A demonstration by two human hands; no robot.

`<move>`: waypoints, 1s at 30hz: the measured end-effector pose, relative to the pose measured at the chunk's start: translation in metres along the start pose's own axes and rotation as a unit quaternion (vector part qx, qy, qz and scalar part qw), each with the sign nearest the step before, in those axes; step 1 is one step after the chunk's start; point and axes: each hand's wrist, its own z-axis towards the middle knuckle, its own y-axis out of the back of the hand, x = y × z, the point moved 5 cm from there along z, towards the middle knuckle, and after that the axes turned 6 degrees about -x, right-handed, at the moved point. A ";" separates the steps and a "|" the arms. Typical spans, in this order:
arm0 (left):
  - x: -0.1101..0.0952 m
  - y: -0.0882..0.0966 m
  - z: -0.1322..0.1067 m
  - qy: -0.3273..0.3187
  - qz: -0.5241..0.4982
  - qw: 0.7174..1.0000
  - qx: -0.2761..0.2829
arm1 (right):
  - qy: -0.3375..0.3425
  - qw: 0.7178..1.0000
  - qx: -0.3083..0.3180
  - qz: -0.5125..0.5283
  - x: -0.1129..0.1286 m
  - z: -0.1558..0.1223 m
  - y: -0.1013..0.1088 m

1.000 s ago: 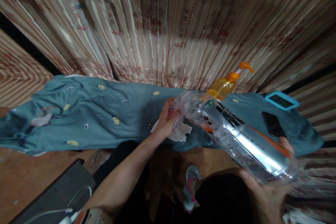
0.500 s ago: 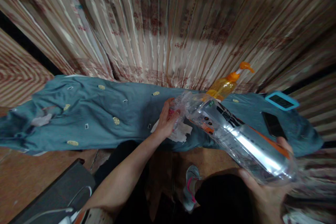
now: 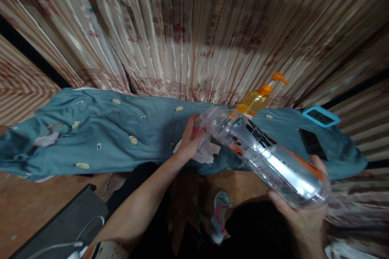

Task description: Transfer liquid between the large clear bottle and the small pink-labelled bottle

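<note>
My right hand (image 3: 299, 214) grips the base of a large clear plastic bottle (image 3: 267, 158) with a black and orange label, tilted so its neck points down and left. My left hand (image 3: 190, 139) is closed around a small clear container with a pink part (image 3: 202, 129) at the bottle's mouth, over crumpled white tissue (image 3: 208, 154). Both rest over a teal cloth (image 3: 121, 137) covering a narrow table.
An orange pump bottle (image 3: 257, 99) stands behind the big bottle. A black phone (image 3: 311, 143) and a blue-framed device (image 3: 320, 116) lie at the right end. A striped curtain (image 3: 194, 28) hangs behind. A dark case (image 3: 67, 222) and my shoe (image 3: 220, 214) are on the floor below.
The big bottle and my right hand have shifted slightly left and up. My left hand stays at the bottle's mouth.
</note>
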 end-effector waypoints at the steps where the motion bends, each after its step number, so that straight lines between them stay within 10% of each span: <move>1: 0.000 0.000 0.000 -0.001 0.002 1.000 0.002 | -0.009 1.000 0.000 0.002 0.000 0.000 0.000; 30: -0.003 -0.002 0.006 -0.029 0.119 0.992 0.021 | -0.039 0.999 0.007 0.015 -0.013 0.002 -0.006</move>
